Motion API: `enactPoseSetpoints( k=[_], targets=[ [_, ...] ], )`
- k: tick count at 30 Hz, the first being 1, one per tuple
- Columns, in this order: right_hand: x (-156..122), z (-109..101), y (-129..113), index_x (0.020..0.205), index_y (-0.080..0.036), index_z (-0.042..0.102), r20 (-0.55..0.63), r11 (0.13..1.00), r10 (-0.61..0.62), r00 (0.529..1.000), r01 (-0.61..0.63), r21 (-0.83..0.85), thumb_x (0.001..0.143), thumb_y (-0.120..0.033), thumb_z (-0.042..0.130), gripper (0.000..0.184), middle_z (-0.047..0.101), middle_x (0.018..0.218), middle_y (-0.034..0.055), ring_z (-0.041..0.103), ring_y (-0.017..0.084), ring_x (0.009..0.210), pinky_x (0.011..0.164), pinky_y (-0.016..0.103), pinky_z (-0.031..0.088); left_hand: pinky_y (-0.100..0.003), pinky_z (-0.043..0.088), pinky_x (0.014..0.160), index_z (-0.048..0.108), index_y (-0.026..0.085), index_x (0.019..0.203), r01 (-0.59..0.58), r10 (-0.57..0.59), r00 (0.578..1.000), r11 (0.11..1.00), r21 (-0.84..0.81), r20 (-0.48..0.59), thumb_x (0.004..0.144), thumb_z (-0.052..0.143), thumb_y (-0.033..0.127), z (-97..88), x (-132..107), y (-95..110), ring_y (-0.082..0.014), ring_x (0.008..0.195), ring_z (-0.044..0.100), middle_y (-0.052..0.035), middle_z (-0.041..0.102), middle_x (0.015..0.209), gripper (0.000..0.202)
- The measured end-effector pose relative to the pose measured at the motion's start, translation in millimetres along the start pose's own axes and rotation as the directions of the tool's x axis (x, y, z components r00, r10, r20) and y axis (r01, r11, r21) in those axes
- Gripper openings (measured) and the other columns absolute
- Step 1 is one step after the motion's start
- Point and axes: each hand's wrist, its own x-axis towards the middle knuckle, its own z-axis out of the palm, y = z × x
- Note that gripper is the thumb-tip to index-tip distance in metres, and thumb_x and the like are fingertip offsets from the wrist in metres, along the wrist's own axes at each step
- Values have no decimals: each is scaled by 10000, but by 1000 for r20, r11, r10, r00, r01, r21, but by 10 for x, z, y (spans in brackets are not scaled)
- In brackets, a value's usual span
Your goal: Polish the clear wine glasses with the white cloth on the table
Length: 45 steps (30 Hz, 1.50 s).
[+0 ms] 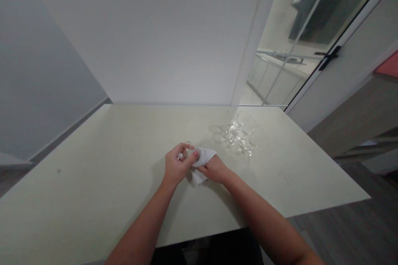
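Observation:
My left hand (178, 163) is closed around a small clear glass (184, 154), only part of which shows between the fingers and thumb. A white cloth (206, 156) covers the glass's right side, and a loose end hangs below. My right hand (217, 169) grips this cloth from the right, its fingers partly hidden under the folds. Both hands meet just above the middle of the table. To their right, several clear stemmed glasses (236, 134) are grouped close together; their exact shapes are hard to make out.
The pale table (108, 174) runs up to a white wall panel (161, 41) at the back. A glazed door (298, 49) with a black handle (330, 57) stands at the back right. Beyond the table's right edge are shelves (357, 112) and a dark floor (336, 232).

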Motion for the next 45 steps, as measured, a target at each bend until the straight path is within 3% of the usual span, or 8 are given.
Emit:
enactPoseSetpoints(
  k=[5, 11, 16, 22, 26, 35, 41, 45],
  targets=[
    [-7, 26, 39, 1260, -154, 582, -58, 988, -16, 998, 7, -154, 898, -225, 531, 372, 625, 1293, 142, 544, 265, 1235, 1077, 440, 383, -198, 313, 482, 657, 158, 859, -12, 12, 999, 1000, 9, -31, 747, 693, 473, 6, 0, -1, -99, 521, 389, 48, 415, 584, 336],
    [-32, -90, -82, 1076, -174, 653, 159, 956, 34, 987, -78, 281, 889, -289, 574, 233, 675, 1097, 59, 596, 193, 1044, 961, 343, 451, -197, 295, 479, 653, 156, 839, -23, 31, 994, 996, -82, 103, 692, 722, 521, -54, -6, 28, -103, 532, 371, 48, 396, 585, 399],
    [-76, -165, -132, 821, -150, 621, 407, 772, 178, 896, -384, 507, 770, -386, 707, 257, 584, 766, -22, 500, 104, 684, 682, 248, 452, -207, 277, 484, 659, 154, 873, -9, 56, 970, 981, -195, 238, 670, 707, 631, -85, -15, -11, -111, 549, 361, 35, 409, 613, 521],
    [-147, -145, -36, 847, -127, 657, 581, 609, 235, 779, -584, 537, 639, -544, 778, 481, 599, 770, -6, 512, 111, 694, 681, 259, 447, -228, 285, 517, 674, 147, 917, 9, 116, 909, 954, -298, 400, 650, 692, 714, -122, -14, -73, -118, 551, 365, 34, 402, 607, 627],
    [-136, -73, -3, 948, -153, 672, 453, 644, 270, 849, -509, 571, 733, -602, 691, 498, 643, 877, 41, 566, 162, 820, 779, 301, 472, -238, 295, 530, 691, 136, 934, 27, 112, 895, 953, -303, 432, 607, 710, 745, -101, -1, -78, -132, 574, 397, 10, 466, 640, 692],
    [-4, -85, -149, 1027, -184, 673, 75, 918, 102, 992, -123, 376, 847, -417, 648, 296, 651, 1020, 58, 564, 209, 1033, 988, 368, 413, -220, 274, 515, 649, 159, 913, -9, 10, 998, 1000, -17, 63, 705, 747, 509, -22, 2, -28, -102, 514, 349, 65, 379, 572, 418],
    [-17, -87, -201, 950, -163, 679, 225, 829, 157, 962, -252, 499, 804, -431, 689, 306, 634, 905, 24, 531, 147, 817, 829, 303, 457, -237, 242, 516, 647, 158, 894, -33, 56, 989, 986, -166, 135, 698, 708, 612, -93, 15, -54, -107, 519, 316, 54, 366, 576, 498],
    [-87, -70, -173, 881, -147, 663, 445, 609, 228, 866, -483, 628, 691, -472, 782, 395, 591, 813, -7, 507, 113, 742, 720, 253, 441, -251, 229, 526, 657, 156, 906, -16, 93, 968, 950, -313, 232, 664, 669, 739, -106, 6, -125, -111, 535, 291, 47, 344, 588, 631]
  ],
)
